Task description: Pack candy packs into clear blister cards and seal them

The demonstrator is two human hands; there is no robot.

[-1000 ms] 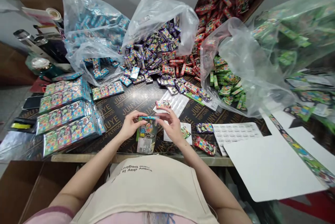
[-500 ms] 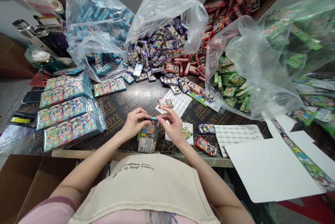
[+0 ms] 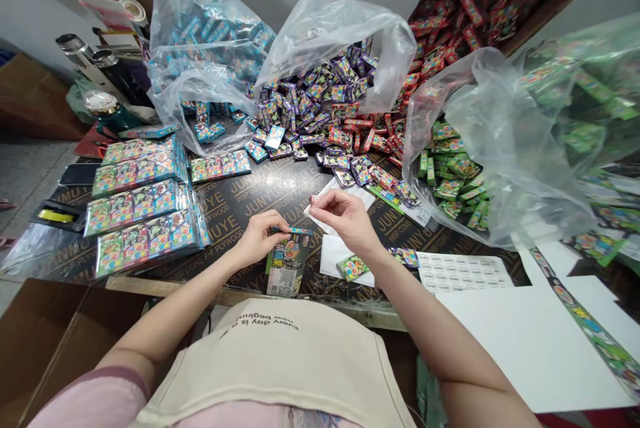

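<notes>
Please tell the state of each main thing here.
Left hand: pinching blue packet
Right hand: pinching red packet
Green packet: lying on white paper
Wrapped packs: stacked in rows
Purple packets' bag: open, packets outside
Green packets' bag: open
Printed sheet: partly under white card

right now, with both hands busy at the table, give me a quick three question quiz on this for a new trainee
1. Multiple choice: what colour shows on the small pack pinched by the right hand?
a) green
b) red
c) purple

2. True or false: the left hand grips a blue-edged item at the far end of a dark printed packet.

3. Fill in the missing word: the stacked packets lie to the ____ of both hands, as the person sees it.

Key:
1. b
2. True
3. left
</notes>
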